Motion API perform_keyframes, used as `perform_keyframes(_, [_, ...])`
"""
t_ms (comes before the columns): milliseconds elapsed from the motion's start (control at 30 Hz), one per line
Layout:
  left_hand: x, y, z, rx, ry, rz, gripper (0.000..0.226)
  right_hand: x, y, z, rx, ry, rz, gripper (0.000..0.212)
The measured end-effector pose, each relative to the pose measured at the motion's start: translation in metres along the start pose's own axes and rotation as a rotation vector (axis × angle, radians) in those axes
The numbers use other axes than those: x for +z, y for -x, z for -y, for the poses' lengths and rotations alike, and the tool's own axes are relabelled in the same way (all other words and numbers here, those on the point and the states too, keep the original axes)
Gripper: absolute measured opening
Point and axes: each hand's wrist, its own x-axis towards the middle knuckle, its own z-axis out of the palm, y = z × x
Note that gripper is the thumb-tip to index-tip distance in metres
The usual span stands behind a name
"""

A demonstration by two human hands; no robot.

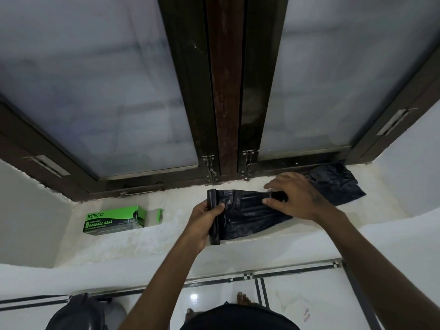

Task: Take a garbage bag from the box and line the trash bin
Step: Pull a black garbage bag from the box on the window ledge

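A roll of black garbage bags (213, 217) lies on the white window sill (152, 236), partly unrolled to the right. My left hand (206, 222) grips the roll at its left end. The unrolled black bag (250, 215) stretches rightward, and its far end (338, 184) lies crumpled near the window frame. My right hand (295, 198) presses down on the bag's middle, thumb and fingers pinching the plastic. The green and black garbage bag box (114, 220) lies on the sill to the left, its end flap open. A dark trash bin (78, 313) stands on the floor at the lower left.
A dark-framed window with frosted panes (119, 91) rises directly behind the sill, with metal latches (209, 165) at its base. White walls close the sill on both sides. Below is a glossy white tiled floor (285, 296) with black stripes, where my bare feet show.
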Motion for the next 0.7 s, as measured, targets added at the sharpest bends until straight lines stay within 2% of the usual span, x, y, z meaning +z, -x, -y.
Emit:
perform_keyframes(100, [0.003,0.001,-0.002,0.048,-0.050,0.027,0.021,0.000,-0.012,0.032,-0.043,-0.072,0.032,0.068])
perform_keyframes(200, [0.005,0.004,-0.004,0.099,-0.081,0.033,0.022,0.006,-0.026,0.055,-0.005,-0.196,0.195,0.067])
perform_keyframes(233, [0.005,0.004,-0.005,0.112,-0.079,0.022,0.020,0.009,-0.029,0.059,-0.003,-0.248,0.231,0.057])
perform_keyframes(300, [0.002,0.004,-0.006,0.129,-0.055,0.004,0.018,0.017,-0.032,0.062,-0.012,-0.301,0.234,0.020])
perform_keyframes(333, [0.001,0.004,-0.007,0.132,-0.042,0.001,0.017,0.021,-0.034,0.062,-0.009,-0.315,0.222,0.013])
perform_keyframes(433, [-0.001,0.006,-0.007,0.137,-0.056,-0.005,0.017,0.030,-0.036,0.062,0.001,-0.274,0.157,0.034])
perform_keyframes(567, [-0.004,0.010,-0.005,0.175,-0.107,0.008,0.020,0.030,-0.036,0.058,-0.021,-0.179,0.076,0.021])
perform_keyframes(700, [-0.006,0.011,-0.007,0.178,-0.104,-0.010,0.020,0.033,-0.039,0.056,-0.051,-0.105,0.036,0.023])
